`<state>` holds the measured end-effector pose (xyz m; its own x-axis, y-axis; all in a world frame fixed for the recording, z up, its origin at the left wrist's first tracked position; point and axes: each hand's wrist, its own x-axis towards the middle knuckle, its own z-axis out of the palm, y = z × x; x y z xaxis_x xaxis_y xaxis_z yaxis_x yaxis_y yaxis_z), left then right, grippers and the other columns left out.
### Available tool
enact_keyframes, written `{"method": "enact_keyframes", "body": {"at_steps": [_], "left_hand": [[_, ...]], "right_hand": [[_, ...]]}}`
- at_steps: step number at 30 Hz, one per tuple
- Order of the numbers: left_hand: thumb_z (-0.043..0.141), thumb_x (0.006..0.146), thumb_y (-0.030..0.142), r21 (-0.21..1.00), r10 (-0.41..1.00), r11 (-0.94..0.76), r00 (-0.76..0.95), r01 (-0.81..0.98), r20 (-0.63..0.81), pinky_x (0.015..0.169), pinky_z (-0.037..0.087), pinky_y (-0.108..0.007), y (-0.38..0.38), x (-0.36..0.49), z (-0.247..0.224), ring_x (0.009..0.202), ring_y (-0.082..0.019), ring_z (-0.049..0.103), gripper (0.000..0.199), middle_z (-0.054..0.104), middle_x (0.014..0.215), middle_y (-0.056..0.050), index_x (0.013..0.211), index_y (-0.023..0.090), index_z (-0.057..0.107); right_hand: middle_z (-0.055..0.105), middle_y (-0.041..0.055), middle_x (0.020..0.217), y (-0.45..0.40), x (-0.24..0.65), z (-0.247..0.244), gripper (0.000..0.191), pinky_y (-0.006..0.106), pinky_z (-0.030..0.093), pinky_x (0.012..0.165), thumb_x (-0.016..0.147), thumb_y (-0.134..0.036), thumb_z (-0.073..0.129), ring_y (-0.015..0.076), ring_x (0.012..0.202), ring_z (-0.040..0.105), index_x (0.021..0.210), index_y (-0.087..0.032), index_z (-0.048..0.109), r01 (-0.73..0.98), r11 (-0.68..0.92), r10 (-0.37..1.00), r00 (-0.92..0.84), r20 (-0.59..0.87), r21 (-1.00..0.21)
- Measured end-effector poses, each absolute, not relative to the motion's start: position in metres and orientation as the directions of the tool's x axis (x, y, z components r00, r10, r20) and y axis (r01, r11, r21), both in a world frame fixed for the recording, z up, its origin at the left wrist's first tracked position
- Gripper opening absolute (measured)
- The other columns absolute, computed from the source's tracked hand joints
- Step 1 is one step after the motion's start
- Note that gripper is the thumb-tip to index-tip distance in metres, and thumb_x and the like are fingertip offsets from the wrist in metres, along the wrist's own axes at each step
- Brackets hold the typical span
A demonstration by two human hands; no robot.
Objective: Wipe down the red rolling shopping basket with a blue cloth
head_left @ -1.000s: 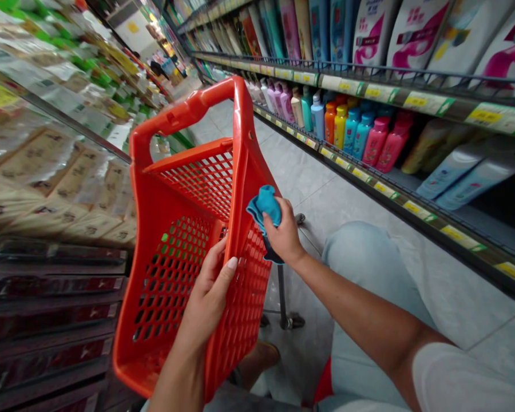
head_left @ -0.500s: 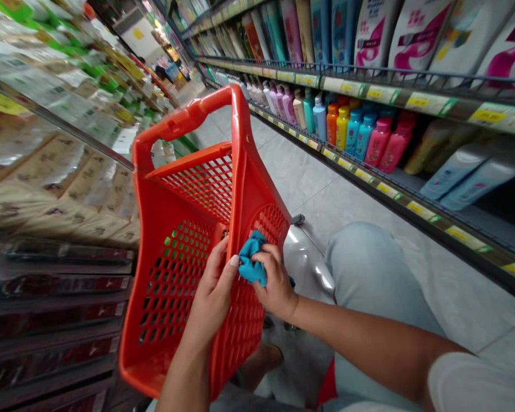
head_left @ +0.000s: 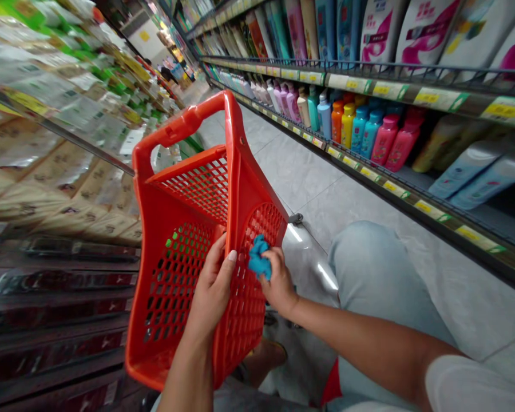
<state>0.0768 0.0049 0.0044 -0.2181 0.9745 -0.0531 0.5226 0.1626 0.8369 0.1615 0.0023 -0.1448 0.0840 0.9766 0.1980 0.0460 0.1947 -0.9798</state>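
Observation:
A red plastic shopping basket cart [head_left: 233, 189] with perforated sides stands tilted in view in front of me. My left hand [head_left: 213, 286] grips its near upper rim, thumb on the outer side and fingers over the inner side. In my right hand [head_left: 278, 281] is a crumpled blue cloth [head_left: 260, 257], pinched between thumb and fingers. The cloth lies against or just off the cart's outer perforated side; the exact contact cannot be made out.
Shelves of bottles [head_left: 386, 140] run along the right, above a grey tiled floor [head_left: 300, 166]. Stacked packages [head_left: 47, 171] fill the left side. My bent knee [head_left: 369, 269] is right of the cart.
My right hand and the cloth have moved slightly right, away from my left hand and the rim. The left hand keeps its grip. The view has shifted a little.

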Motion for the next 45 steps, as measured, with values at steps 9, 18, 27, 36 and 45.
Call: {"method": "enact_keyframes", "body": {"at_steps": [9, 18, 27, 36, 45], "left_hand": [[0.060, 0.090, 0.053, 0.835, 0.984, 0.120, -0.173, 0.538, -0.030, 0.122, 0.034, -0.044, 0.002, 0.077, 0.000, 0.143, -0.026, 0.048, 0.063, 0.054, 0.151, -0.009, 0.144, 0.022, 0.049], [0.054, 0.095, 0.050, 0.773, 0.998, 0.050, -0.068, 0.632, -0.009, 0.126, 0.027, -0.041, -0.009, 0.068, 0.007, 0.148, -0.023, 0.041, 0.062, 0.049, 0.157, -0.008, 0.149, 0.020, 0.048], [0.056, 0.094, 0.045, 0.706, 0.999, -0.029, 0.033, 0.707, 0.009, 0.122, 0.035, -0.044, -0.027, 0.050, 0.010, 0.141, -0.024, 0.050, 0.053, 0.057, 0.149, -0.006, 0.143, 0.025, 0.056], [0.055, 0.094, 0.042, 0.437, 0.977, -0.195, 0.133, 0.878, 0.168, 0.110, 0.049, -0.037, -0.042, 0.015, 0.010, 0.124, -0.022, 0.066, 0.045, 0.069, 0.135, -0.003, 0.137, 0.031, 0.062], [0.053, 0.092, 0.038, 0.370, 0.962, -0.151, 0.051, 0.917, 0.268, 0.097, 0.057, -0.032, -0.056, 0.000, 0.004, 0.114, -0.022, 0.071, 0.044, 0.072, 0.127, -0.001, 0.134, 0.032, 0.065]], "right_hand": [[0.057, 0.0099, 0.122, -0.057, 0.154, -0.135, 0.061, 0.040, 0.054, 0.101, 0.072, -0.004, 0.052, 0.0234, 0.115, 0.062, 0.130, -0.025, 0.047, -0.017, 0.237, 0.971, 0.022, 0.237, -0.971], [0.060, 0.0100, 0.113, 0.088, 0.181, -0.114, 0.038, 0.043, 0.047, 0.103, 0.080, -0.011, 0.052, 0.0236, 0.111, 0.058, 0.117, -0.020, 0.054, 0.033, 0.226, 0.910, 0.350, 0.223, -0.974], [0.063, 0.0095, 0.114, 0.093, 0.219, -0.086, 0.039, 0.043, 0.048, 0.104, 0.080, -0.010, 0.051, 0.0244, 0.112, 0.059, 0.115, -0.022, 0.061, 0.131, 0.451, 0.825, 0.317, 0.468, -0.883], [0.064, 0.0091, 0.116, 0.071, 0.242, -0.058, 0.044, 0.042, 0.051, 0.102, 0.080, -0.008, 0.049, 0.0241, 0.113, 0.061, 0.120, -0.022, 0.062, 0.230, 0.453, 0.842, 0.206, 0.498, -0.862], [0.071, 0.0057, 0.107, 0.040, 0.261, -0.058, 0.047, 0.040, 0.058, 0.092, 0.073, -0.004, 0.050, 0.0237, 0.101, 0.069, 0.110, -0.026, 0.069, 0.146, 0.505, 0.842, 0.135, 0.523, -0.851]]}}
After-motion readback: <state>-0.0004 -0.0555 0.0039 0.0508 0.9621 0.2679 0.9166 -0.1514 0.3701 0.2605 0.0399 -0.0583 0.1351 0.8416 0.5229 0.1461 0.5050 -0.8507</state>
